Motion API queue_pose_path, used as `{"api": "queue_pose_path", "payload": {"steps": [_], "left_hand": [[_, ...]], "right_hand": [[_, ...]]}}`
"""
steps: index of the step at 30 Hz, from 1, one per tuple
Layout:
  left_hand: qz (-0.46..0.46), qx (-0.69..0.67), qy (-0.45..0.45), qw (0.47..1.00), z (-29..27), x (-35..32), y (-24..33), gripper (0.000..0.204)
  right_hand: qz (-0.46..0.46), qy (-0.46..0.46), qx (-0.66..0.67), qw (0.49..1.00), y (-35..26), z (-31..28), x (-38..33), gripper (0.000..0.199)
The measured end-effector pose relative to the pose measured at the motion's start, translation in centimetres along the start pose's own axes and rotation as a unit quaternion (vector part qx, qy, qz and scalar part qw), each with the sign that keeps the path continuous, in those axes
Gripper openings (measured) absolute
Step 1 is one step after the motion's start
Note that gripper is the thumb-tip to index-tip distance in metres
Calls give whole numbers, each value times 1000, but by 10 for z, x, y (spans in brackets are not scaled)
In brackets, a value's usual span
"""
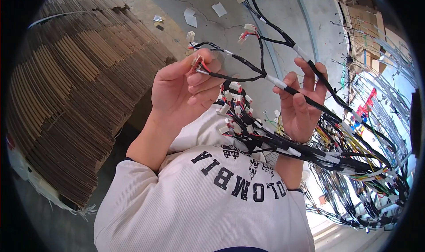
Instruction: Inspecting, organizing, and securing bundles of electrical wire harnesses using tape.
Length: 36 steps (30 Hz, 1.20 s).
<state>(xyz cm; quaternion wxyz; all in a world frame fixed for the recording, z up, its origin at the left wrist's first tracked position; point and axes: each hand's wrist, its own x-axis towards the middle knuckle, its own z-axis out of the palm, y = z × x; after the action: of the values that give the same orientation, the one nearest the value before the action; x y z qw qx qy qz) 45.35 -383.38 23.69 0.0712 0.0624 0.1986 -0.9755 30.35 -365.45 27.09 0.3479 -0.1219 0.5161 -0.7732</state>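
My left hand (186, 81) is closed, pinching a small connector (197, 62) with red and white wires at the end of a thin black-sheathed branch. That branch joins others at a white-taped fork of a wire harness (275, 81). My right hand (303, 99) has its fingers bent around the harness's black trunk, just right of the fork. Another white connector (191, 36) hangs free above my left hand, and one more (249, 28) sticks up behind the fork. A second black branch (318, 73) passes close by my right fingers and carries white connectors at its far end.
Below my hands lies a thick bundle of similar harnesses (283, 143) with many white connectors. On the left stands a tall stack of flattened cardboard (75, 97). Many hanging wires (367, 181) fill the right side. Paper scraps (190, 18) lie on the floor ahead, beside a metal frame (305, 17).
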Motion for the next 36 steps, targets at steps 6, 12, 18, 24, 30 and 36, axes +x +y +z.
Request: {"api": "queue_pose_path", "payload": {"steps": [6,12,18,24,30,36], "left_hand": [[0,22,-12,1000,-1,3,1,28],[55,72,81,993,2,12,14,26],[293,581,266,711,-7,41,5,26],[91,845,-33,525,-9,32,-39,24],[-72,865,-183,462,-7,48,-73,23],[-121,855,-129,488,-4,60,-84,22]], "right_hand": [[5,5,0,1000,-1,0,-1,71],[-13,37,-55,998,4,-16,0,47],[12,4,22,1000,3,-9,9,55],[7,-16,-39,999,1,-8,15,70],[9,-13,-49,999,-1,-14,21,67],[5,-27,-39,999,4,-33,23,67]]}}
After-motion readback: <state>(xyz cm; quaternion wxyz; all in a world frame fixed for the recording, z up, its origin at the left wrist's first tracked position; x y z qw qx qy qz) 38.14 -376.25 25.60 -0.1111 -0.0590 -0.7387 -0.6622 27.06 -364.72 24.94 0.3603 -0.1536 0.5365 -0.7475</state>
